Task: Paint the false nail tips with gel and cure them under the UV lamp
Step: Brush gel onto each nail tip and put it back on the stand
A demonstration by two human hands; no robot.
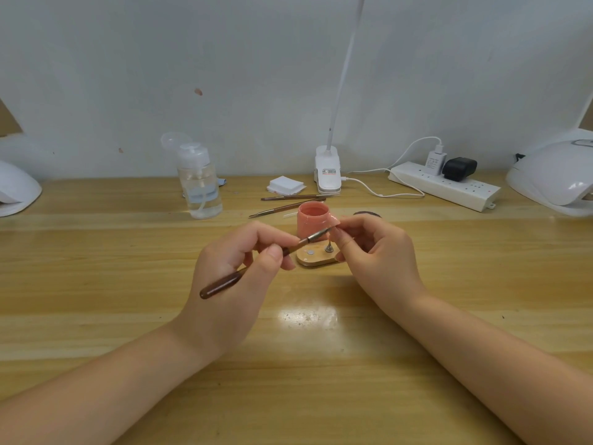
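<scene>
Nail tip (334, 223), pink, sits pinched in the right hand (373, 252) above the stand (316, 256) mid-desk. Left hand (237, 271) grips a brush (256, 264), bristles at the tip. Gel jar (313, 223) stands open behind. Lamp clip (328, 171) label unreadable; UV lamp (552, 175) at the desk's right edge.

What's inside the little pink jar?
The pink jar is open, and pink gel fills it nearly to the rim. How deep the gel goes is hidden by the jar's wall, and the brush and both hands cover its lower front.
</scene>
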